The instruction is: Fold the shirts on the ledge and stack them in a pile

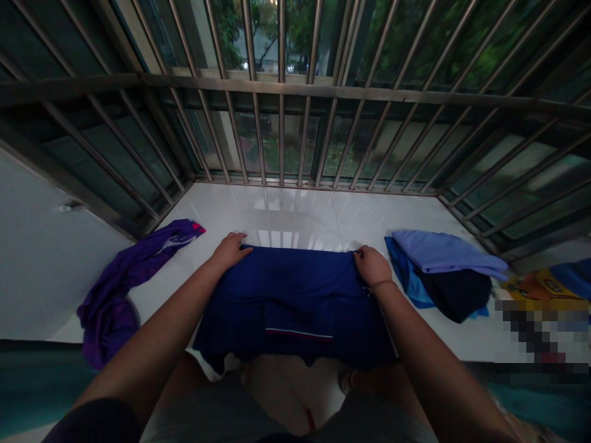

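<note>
A dark blue garment (295, 289) is spread on the white sill in front of me, its near edge hanging wavy over the front. A thin white and red line crosses its lower middle; I cannot tell what kind of garment it is. At its far left corner, my left hand (231, 251) has the cloth edge between thumb and fingers. My right hand (373, 264), with a thin band at the wrist, pinches the far right corner. The far edge runs nearly straight between both hands.
A crumpled purple garment (117, 292) lies on the left of the white tiled sill (295, 212). To the right is a stack of folded clothes (447, 255) in light purple, blue and black, with a yellow printed cloth (538, 286) beyond it. Metal window bars (281, 132) enclose the back.
</note>
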`<state>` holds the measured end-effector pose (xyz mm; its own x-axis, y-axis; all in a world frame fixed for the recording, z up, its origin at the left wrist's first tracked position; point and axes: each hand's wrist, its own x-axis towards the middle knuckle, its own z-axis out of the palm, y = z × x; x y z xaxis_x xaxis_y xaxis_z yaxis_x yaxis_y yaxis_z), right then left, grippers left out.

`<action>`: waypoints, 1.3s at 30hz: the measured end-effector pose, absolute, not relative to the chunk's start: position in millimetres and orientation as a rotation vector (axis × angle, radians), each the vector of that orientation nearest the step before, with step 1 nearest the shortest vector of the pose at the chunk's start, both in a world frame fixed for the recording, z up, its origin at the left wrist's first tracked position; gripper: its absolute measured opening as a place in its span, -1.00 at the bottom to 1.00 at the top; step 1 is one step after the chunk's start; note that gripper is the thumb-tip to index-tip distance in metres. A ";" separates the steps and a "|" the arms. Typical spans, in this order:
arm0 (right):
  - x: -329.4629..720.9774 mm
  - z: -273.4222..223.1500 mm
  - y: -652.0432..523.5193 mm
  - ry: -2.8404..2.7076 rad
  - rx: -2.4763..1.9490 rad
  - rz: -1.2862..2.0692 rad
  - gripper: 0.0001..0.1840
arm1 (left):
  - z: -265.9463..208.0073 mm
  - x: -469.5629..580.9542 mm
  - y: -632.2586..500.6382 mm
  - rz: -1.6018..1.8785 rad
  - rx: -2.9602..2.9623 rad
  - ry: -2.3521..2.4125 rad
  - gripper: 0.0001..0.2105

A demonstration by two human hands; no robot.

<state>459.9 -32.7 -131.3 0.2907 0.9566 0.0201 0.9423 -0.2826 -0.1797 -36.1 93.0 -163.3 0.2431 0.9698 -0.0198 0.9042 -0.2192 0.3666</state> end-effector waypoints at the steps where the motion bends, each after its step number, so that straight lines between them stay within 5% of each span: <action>1: 462.3 -134.7 -33.3 -1.821 -2.339 0.122 -0.62 | -162.3 -36.8 97.9 0.291 2.235 1.687 -0.47; 5: 470.9 -146.2 -35.4 -2.154 -2.023 0.123 -0.47 | -153.3 -40.8 112.9 0.175 2.292 1.452 -0.65; 10: 475.4 -134.5 -2.1 -2.303 -2.013 0.203 -0.78 | -127.5 -30.3 141.1 0.092 2.343 1.344 -0.65; 21: 496.6 -20.8 27.4 -1.917 -1.745 -0.332 -0.74 | 2.7 -6.5 138.9 0.715 2.634 1.532 -0.77; 28: 491.3 -103.6 -81.3 -2.113 -1.940 0.064 -0.65 | -89.4 -35.0 30.0 0.378 2.514 1.454 -0.95; 34: 484.0 -156.0 -133.7 -2.090 -1.936 0.067 -0.68 | -164.1 -53.0 -37.3 0.533 2.405 1.514 -0.74; 39: 477.8 -164.3 -149.3 -2.180 -1.870 0.077 -0.45 | -173.5 -53.7 -66.9 0.575 2.452 1.390 -0.60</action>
<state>477.8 -149.3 -164.3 -0.1320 0.9771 0.1668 0.9630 0.1663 -0.2121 -53.7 -66.9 -173.5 0.4628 0.8618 0.2078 0.7569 -0.5062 0.4133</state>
